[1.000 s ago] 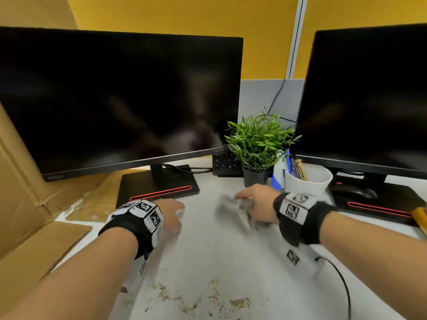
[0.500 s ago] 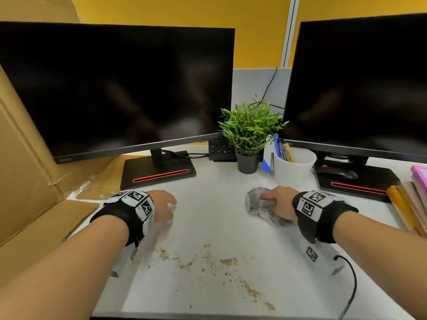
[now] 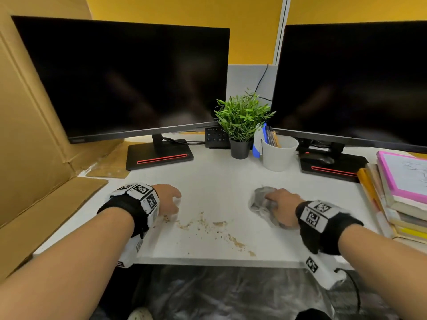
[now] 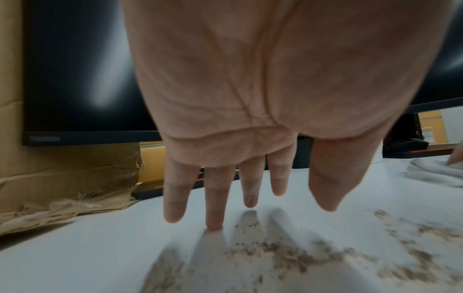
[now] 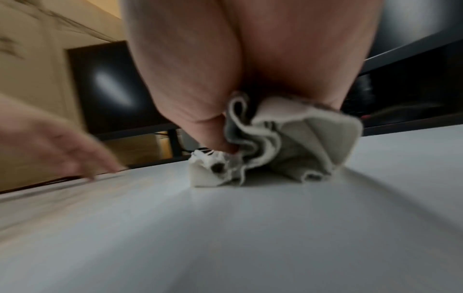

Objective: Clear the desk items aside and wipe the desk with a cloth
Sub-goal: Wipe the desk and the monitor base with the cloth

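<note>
A: How many hands are on the worktop [image 3: 219, 181]?

B: Two. The right hand [image 3: 280, 207] sits toward the right edge, its fingers clamped on one crumpled grey cloth [image 3: 261, 204] that is pressed to the surface. The right wrist view shows the cloth bunched under the palm, folds touching the worktop.

A: And the left hand [image 3: 168, 200]?

B: Toward the left edge, palm down, holding nothing. In the left wrist view its fingers [image 4: 215, 198] are straight and slightly apart, the tips at or just above the surface; I cannot tell which.

A: What lies between them?

B: One scattered trail of brown crumbs [image 3: 208, 225], running from beside the left hand toward the front edge.

A: What stands along the back edge?

B: Two dark monitors: the left monitor [image 3: 129, 77] and the right monitor [image 3: 351, 84]. Between them are one potted plant [image 3: 242, 121] and one white cup [image 3: 278, 153] holding pens, just beside each other. One black mouse [image 3: 317, 159] rests on the right monitor's base.

A: Anything at the sides?

B: One stack of books [image 3: 402, 192] at the right edge, and brown cardboard [image 3: 30, 146] along the left edge.
</note>
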{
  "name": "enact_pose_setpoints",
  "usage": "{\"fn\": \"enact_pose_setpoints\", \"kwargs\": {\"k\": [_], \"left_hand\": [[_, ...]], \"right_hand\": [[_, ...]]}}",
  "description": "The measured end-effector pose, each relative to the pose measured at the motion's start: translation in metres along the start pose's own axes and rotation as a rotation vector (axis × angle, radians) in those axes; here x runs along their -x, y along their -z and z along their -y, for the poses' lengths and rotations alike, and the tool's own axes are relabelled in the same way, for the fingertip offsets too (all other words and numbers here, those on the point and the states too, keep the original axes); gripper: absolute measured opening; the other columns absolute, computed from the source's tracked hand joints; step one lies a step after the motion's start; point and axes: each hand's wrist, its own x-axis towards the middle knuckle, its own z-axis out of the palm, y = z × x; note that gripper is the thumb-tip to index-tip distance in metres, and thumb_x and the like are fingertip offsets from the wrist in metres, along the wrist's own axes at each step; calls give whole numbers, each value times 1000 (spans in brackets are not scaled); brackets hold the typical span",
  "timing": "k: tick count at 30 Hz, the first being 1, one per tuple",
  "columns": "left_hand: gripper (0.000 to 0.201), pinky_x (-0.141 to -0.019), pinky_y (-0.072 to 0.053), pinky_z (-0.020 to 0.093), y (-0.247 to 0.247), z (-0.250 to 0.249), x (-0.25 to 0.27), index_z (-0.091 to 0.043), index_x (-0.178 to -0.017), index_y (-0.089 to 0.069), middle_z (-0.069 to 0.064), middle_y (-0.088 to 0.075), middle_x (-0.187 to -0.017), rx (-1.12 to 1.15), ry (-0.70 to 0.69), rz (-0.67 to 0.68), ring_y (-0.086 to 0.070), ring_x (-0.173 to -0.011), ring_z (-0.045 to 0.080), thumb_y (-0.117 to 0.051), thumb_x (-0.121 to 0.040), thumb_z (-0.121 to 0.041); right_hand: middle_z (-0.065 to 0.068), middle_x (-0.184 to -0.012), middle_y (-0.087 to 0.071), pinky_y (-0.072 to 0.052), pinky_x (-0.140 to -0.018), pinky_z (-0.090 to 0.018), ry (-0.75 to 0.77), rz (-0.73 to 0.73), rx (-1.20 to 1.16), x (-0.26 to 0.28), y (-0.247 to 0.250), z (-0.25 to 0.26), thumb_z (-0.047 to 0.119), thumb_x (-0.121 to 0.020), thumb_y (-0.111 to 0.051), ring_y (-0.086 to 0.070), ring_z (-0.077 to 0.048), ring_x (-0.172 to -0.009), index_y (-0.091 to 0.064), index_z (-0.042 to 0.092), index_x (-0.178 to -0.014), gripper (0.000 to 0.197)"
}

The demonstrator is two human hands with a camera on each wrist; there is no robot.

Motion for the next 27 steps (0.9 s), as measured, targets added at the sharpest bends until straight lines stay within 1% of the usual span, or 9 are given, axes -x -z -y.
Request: {"fn": "enact_pose_setpoints", "kwargs": {"k": [3, 6, 9, 11, 13, 19, 21, 24, 27], "left_hand": [[55, -114, -26, 30, -5, -1, 7, -23, -148, -33, -1, -32, -154, 6, -4, -8, -33, -140, 19, -51, -96, -30], [56, -114, -26, 31, -8, 0, 12, -23, -148, -32, -1, -32, -154, 16, -9, -17, -33, -140, 19, -51, -96, -33], [53, -113, -26, 31, -12, 5, 19, -25, -147, -32, -1, -32, -154, 51, -15, -54, -33, -140, 19, -48, -97, -35], [53, -112, -28, 31, -17, 9, 23, -25, -147, -32, -1, -34, -153, 85, -9, -63, -35, -139, 20, -47, -97, -37], [54, -113, -26, 32, -22, 16, 25, -23, -149, -29, 0, -32, -154, 87, 6, -32, -34, -140, 20, -44, -98, -39], [56, -114, -23, 33, -26, 27, 25, -19, -150, -25, 2, -28, -156, 109, 42, -36, -29, -142, 22, -38, -100, -41], [56, -114, -25, 33, -25, 26, 24, -20, -150, -25, 3, -29, -156, 116, 33, -44, -31, -141, 22, -38, -100, -41], [55, -113, -25, 33, -26, 24, 26, -20, -150, -26, 3, -30, -155, 117, 23, -39, -31, -141, 23, -38, -100, -40], [54, -112, -26, 32, -26, 23, 27, -19, -150, -26, 4, -31, -155, 118, 20, -40, -32, -141, 23, -38, -101, -38]], "right_hand": [[-8, -145, -31, -32, -107, -33, 166, -43, 4, 30, -16, 41, 20, -95, -45, -34, -28, -130, -33, 15, -143, 50], [-10, -143, -32, -36, -104, -34, 293, 7, -95, 39, -24, 60, 12, -95, -45, -40, -29, -124, -34, 15, -144, 50], [-9, -129, -48, -51, -79, -27, 237, 18, -318, 15, -19, 41, 2, -92, -45, -59, -22, -99, -41, 18, -140, 50], [-12, -130, -46, -48, -89, -34, 67, -87, -252, -5, -13, 24, 10, -92, -48, -55, -30, -110, -39, 20, -143, 53], [-13, -137, -37, -41, -103, -40, -43, -40, -109, -16, -13, 22, 22, -93, -48, -46, -36, -123, -30, 27, -146, 56], [-8, -148, -26, -33, -108, -32, 334, 7, -101, 25, -33, 78, 23, -94, -46, -36, -30, -132, -26, 20, -147, 57], [-9, -142, -34, -40, -103, -33, 406, 68, -105, 33, -33, 73, 21, -96, -43, -45, -28, -124, -25, 25, -149, 56], [-6, -121, -55, -52, -77, -31, 304, 64, -276, 10, -11, 52, 7, -94, -40, -62, -22, -92, -36, 32, -144, 57], [-14, -128, -54, -47, -87, -32, 130, -51, -150, -26, 0, 46, 14, -94, -41, -58, -32, -109, -44, 22, -139, 46]]}}
